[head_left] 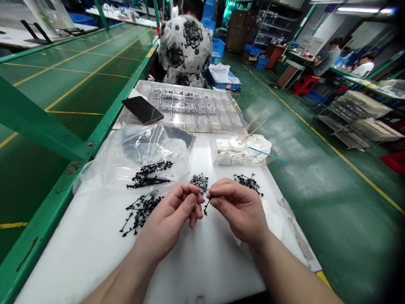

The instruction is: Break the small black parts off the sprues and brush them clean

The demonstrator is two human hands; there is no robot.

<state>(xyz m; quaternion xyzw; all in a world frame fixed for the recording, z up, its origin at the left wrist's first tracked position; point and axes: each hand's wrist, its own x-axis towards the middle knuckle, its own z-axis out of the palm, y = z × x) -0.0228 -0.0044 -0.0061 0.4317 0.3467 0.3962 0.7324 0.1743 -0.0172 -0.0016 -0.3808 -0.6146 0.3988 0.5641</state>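
Observation:
My right hand (238,207) pinches a thin black plastic part (206,207) between thumb and fingers; its end hangs down with small knobs. Close beside it, my left hand (177,213) has its thumb and fingertips pressed together, and what they hold, if anything, is hidden. Just beyond the fingertips lies a small pile of ring-shaped pieces (198,181), black and silvery. To the left, partly behind my left hand, is a heap of black branched parts (142,211). Another small heap of black parts (248,182) lies beyond my right hand.
A clear plastic bag (107,156) with more black parts (148,174) lies at left. Behind stand a compartment tray (202,125), a phone (142,109) and a clear box (218,154) of white material with sticks. A green frame (98,131) edges the white table. A person (186,50) sits ahead.

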